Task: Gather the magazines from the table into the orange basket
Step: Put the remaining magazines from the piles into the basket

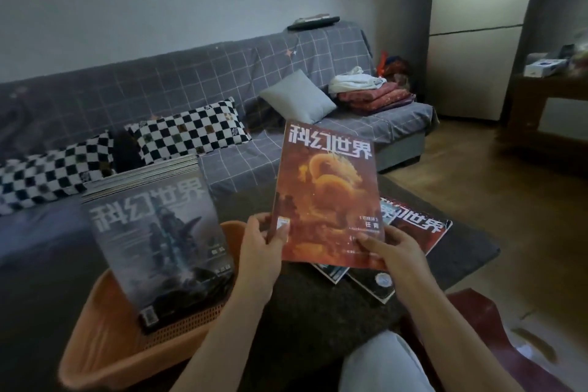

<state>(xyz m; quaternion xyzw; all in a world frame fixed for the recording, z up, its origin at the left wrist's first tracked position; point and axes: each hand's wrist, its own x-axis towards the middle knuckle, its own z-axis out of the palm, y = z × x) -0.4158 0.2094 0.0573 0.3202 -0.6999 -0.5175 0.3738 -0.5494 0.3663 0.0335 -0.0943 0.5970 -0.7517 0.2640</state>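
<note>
From the head view, my left hand (pixel 259 248) pinches the orange magazine (pixel 327 197) at its spine corner and my right hand (pixel 393 248) grips its lower edge, above the worktop (pixel 461 251). It's light, glossy, floppy; hold near the spine. The orange basket (pixel 105 356), ribbed plastic, holds a stack (pixel 159 232).
</note>
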